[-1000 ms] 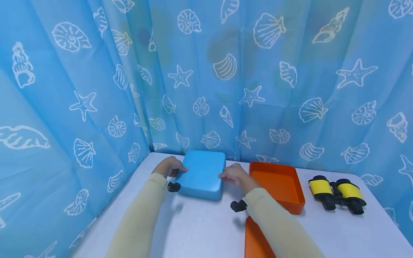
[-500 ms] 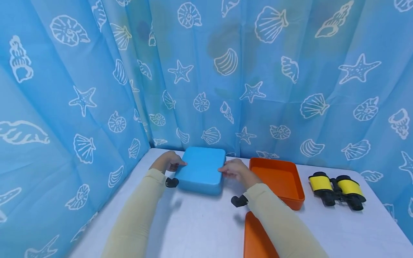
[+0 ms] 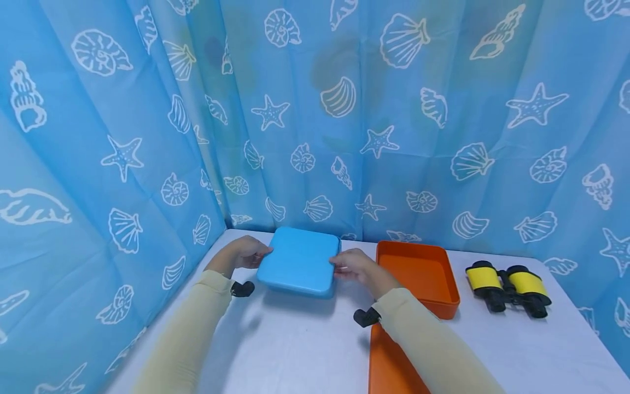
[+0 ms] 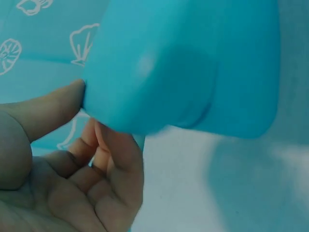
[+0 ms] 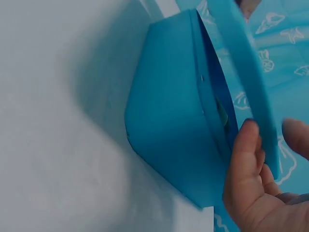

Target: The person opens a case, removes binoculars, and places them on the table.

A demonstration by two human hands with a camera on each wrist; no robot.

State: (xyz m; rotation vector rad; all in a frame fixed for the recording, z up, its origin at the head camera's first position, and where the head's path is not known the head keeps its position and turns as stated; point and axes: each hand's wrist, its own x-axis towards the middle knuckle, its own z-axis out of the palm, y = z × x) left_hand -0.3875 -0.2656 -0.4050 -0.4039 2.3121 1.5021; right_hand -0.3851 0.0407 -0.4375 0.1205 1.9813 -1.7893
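Your left hand (image 3: 244, 255) grips the left edge of the blue lid (image 3: 299, 262), thumb on the side and fingers (image 4: 113, 159) curled under it. Your right hand (image 3: 355, 267) pinches the right edge, fingers bent round the rim. The right wrist view shows the lid tipped up off the blue box (image 5: 174, 135), with a gap on your side. The box sits at the far left of the white surface (image 3: 305, 350), near the shell curtain (image 3: 344, 109).

What could go wrong: I think the lid may catch on the far edge and drag the box up with it, because only one side looks free. The box could then drop or slide into the curtain. Your right arm is also close to the orange tray (image 3: 418, 279) and the orange lid (image 3: 389, 361) in front of it, so a wide pull could bump them. The yellow binoculars (image 3: 509, 287) lie well apart on the right.

I can read no words or brand names on anything.
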